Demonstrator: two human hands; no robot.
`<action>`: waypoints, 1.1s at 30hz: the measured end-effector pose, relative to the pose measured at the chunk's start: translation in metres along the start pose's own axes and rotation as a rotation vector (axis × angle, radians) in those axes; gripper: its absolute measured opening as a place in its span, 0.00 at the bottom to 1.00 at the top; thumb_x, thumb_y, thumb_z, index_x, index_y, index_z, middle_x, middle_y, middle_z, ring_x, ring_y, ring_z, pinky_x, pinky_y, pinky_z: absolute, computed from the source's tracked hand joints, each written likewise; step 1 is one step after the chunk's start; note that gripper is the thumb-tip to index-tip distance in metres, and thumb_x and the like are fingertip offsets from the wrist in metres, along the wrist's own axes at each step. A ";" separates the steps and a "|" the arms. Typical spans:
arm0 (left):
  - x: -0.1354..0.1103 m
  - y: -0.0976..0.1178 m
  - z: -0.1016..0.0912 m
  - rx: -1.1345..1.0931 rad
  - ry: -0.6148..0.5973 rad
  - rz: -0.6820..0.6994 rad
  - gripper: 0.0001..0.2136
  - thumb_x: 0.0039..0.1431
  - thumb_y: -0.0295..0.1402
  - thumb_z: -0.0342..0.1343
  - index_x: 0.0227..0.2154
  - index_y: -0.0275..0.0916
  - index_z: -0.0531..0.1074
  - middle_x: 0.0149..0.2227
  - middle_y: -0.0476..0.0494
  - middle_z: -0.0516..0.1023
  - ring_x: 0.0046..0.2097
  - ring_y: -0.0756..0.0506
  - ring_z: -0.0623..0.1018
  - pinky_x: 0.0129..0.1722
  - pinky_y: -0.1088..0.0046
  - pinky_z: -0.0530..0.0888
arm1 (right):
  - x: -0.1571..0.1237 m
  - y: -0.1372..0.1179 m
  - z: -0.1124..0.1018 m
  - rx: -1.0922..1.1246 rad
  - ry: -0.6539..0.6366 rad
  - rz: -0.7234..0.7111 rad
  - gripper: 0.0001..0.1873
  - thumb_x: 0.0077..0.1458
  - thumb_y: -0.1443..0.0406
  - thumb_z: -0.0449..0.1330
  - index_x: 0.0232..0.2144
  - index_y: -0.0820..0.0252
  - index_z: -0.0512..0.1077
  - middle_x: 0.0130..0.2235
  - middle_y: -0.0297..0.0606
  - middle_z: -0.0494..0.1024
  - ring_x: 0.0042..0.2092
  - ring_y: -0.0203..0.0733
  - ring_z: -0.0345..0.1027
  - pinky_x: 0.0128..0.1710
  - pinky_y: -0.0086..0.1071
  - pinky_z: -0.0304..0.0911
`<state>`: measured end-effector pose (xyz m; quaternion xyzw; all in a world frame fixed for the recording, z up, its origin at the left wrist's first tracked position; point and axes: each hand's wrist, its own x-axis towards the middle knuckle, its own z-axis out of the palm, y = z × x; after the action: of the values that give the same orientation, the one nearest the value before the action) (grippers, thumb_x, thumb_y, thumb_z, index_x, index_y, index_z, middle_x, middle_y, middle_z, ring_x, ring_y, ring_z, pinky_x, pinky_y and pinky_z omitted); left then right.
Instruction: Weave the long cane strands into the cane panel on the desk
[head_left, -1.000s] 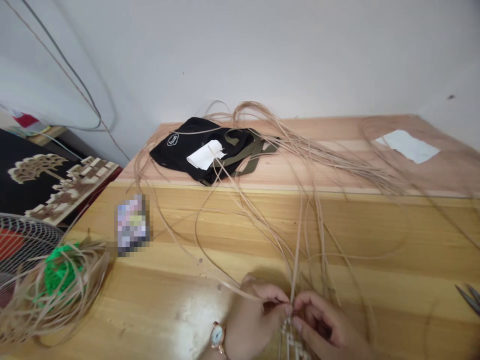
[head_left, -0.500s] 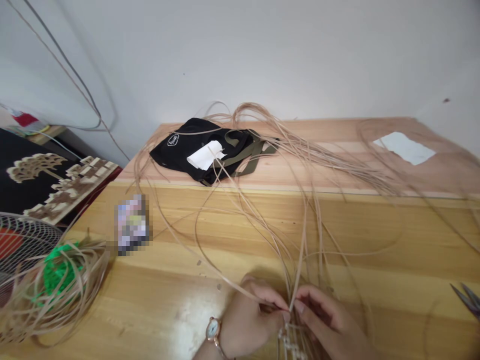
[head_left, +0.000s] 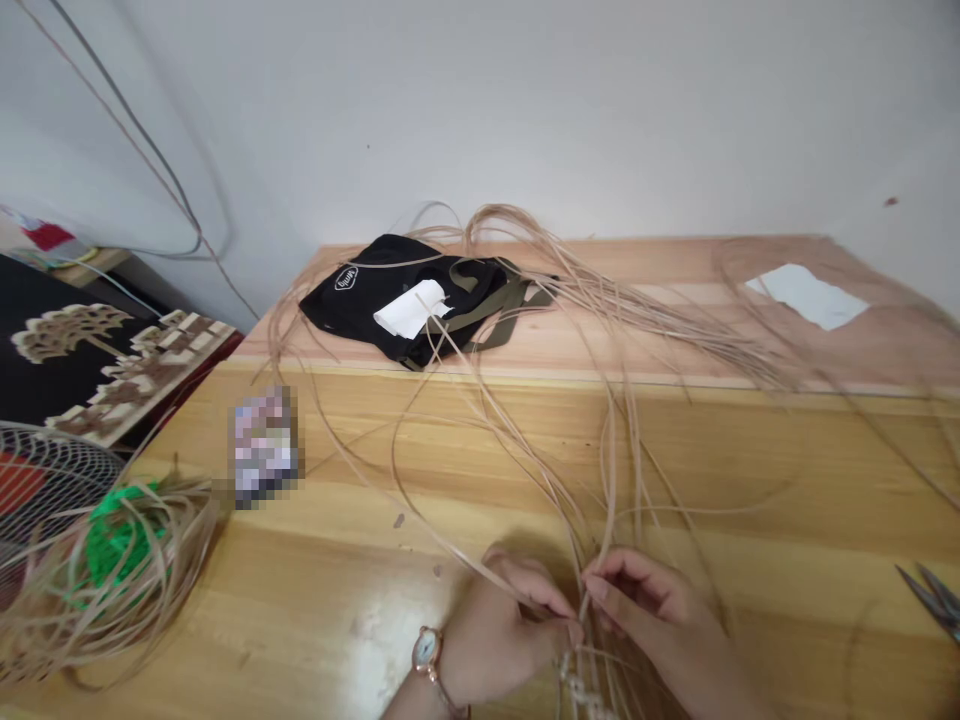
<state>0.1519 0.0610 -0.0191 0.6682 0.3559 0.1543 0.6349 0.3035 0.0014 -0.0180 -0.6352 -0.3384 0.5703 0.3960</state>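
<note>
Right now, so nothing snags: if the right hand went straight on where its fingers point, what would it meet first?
The right hand would probably meet the upright cane strips first, then the left hand; depth is unclear.

Left hand (head_left: 502, 630): round rose-gold wristwatch (head_left: 427, 652), pale dial, narrow strap at wrist.

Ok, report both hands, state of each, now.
Left hand: closed, apparently pinching a cane strand.
Right hand: half curled against upright cane strands; cannot tell whether it grips them.
</note>
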 end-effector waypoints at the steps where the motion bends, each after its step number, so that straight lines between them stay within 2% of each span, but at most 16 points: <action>1: 0.000 0.001 0.000 0.004 -0.006 0.003 0.04 0.43 0.25 0.56 0.19 0.33 0.75 0.19 0.47 0.70 0.22 0.53 0.67 0.25 0.78 0.63 | 0.000 0.000 0.001 0.021 0.020 0.004 0.11 0.45 0.57 0.58 0.23 0.60 0.69 0.20 0.30 0.65 0.24 0.32 0.58 0.24 0.24 0.55; 4: -0.001 0.002 0.000 0.046 -0.012 0.008 0.02 0.42 0.25 0.57 0.19 0.34 0.75 0.19 0.48 0.71 0.23 0.53 0.68 0.29 0.77 0.64 | 0.001 0.000 0.003 0.074 0.041 0.010 0.12 0.44 0.57 0.59 0.21 0.60 0.68 0.19 0.29 0.64 0.23 0.31 0.56 0.23 0.24 0.54; 8: -0.003 0.002 0.000 0.135 0.021 -0.024 0.02 0.42 0.27 0.58 0.20 0.36 0.75 0.20 0.50 0.72 0.26 0.52 0.68 0.35 0.75 0.63 | 0.000 -0.001 0.001 0.036 -0.002 0.039 0.14 0.45 0.55 0.57 0.22 0.60 0.68 0.20 0.29 0.64 0.23 0.31 0.57 0.23 0.24 0.55; 12: -0.004 0.000 0.001 0.137 0.023 -0.036 0.02 0.44 0.28 0.58 0.21 0.38 0.74 0.21 0.50 0.72 0.27 0.52 0.69 0.37 0.74 0.62 | -0.002 0.002 -0.001 -0.063 -0.060 0.073 0.14 0.48 0.55 0.55 0.29 0.60 0.69 0.24 0.33 0.68 0.26 0.33 0.61 0.25 0.25 0.58; 17: -0.002 -0.003 0.003 0.123 0.076 -0.075 0.03 0.44 0.30 0.57 0.21 0.37 0.74 0.23 0.48 0.72 0.29 0.50 0.69 0.35 0.74 0.63 | -0.001 0.005 0.001 -0.189 -0.118 -0.007 0.11 0.48 0.58 0.54 0.29 0.61 0.70 0.27 0.35 0.71 0.30 0.37 0.64 0.30 0.27 0.61; 19: -0.001 -0.001 0.003 0.072 0.085 -0.102 0.05 0.45 0.31 0.56 0.21 0.36 0.74 0.23 0.46 0.71 0.28 0.50 0.68 0.31 0.76 0.64 | -0.003 0.004 0.001 -0.234 -0.055 -0.015 0.13 0.50 0.58 0.52 0.33 0.60 0.69 0.30 0.36 0.73 0.33 0.38 0.66 0.32 0.28 0.62; 21: 0.002 0.002 0.002 -0.008 0.073 -0.125 0.06 0.46 0.31 0.55 0.22 0.34 0.74 0.22 0.46 0.71 0.26 0.51 0.68 0.27 0.77 0.64 | -0.008 0.001 -0.001 -0.321 0.073 -0.050 0.15 0.51 0.57 0.51 0.37 0.58 0.68 0.33 0.38 0.74 0.35 0.40 0.67 0.34 0.29 0.63; 24: 0.011 0.007 -0.002 -0.071 0.054 -0.159 0.07 0.46 0.31 0.54 0.23 0.32 0.73 0.21 0.46 0.71 0.24 0.52 0.68 0.24 0.79 0.64 | -0.021 -0.005 -0.003 -0.599 0.258 -0.300 0.13 0.50 0.57 0.52 0.37 0.55 0.67 0.35 0.38 0.73 0.36 0.41 0.67 0.34 0.32 0.63; 26: 0.018 0.011 -0.005 -0.040 0.036 -0.156 0.07 0.46 0.31 0.54 0.23 0.32 0.73 0.21 0.46 0.72 0.24 0.52 0.68 0.24 0.79 0.64 | -0.030 -0.008 -0.001 -0.796 0.325 -0.498 0.11 0.49 0.58 0.54 0.35 0.55 0.67 0.34 0.38 0.73 0.35 0.42 0.67 0.32 0.32 0.62; 28: 0.023 0.013 -0.008 0.001 0.001 -0.129 0.07 0.45 0.31 0.54 0.23 0.32 0.73 0.22 0.46 0.72 0.24 0.52 0.68 0.24 0.79 0.64 | -0.035 -0.007 0.006 -0.950 0.335 -0.606 0.08 0.48 0.58 0.55 0.30 0.55 0.66 0.30 0.36 0.71 0.33 0.41 0.66 0.30 0.32 0.60; 30: 0.025 0.013 -0.010 0.029 -0.036 -0.096 0.07 0.46 0.32 0.53 0.22 0.32 0.72 0.21 0.47 0.72 0.24 0.52 0.68 0.24 0.79 0.64 | -0.036 -0.003 0.017 -1.076 0.337 -0.648 0.09 0.48 0.58 0.55 0.24 0.56 0.64 0.26 0.35 0.69 0.29 0.41 0.63 0.27 0.32 0.57; 33: 0.026 0.011 -0.011 0.068 -0.056 -0.062 0.07 0.46 0.32 0.53 0.23 0.32 0.72 0.22 0.46 0.72 0.25 0.52 0.69 0.24 0.79 0.65 | -0.031 0.006 0.032 -1.190 0.424 -0.655 0.11 0.49 0.58 0.53 0.21 0.57 0.61 0.24 0.35 0.67 0.27 0.41 0.61 0.25 0.33 0.54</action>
<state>0.1661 0.0870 -0.0130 0.6822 0.3633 0.1037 0.6260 0.2676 -0.0249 -0.0108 -0.7067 -0.6815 0.0045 0.1901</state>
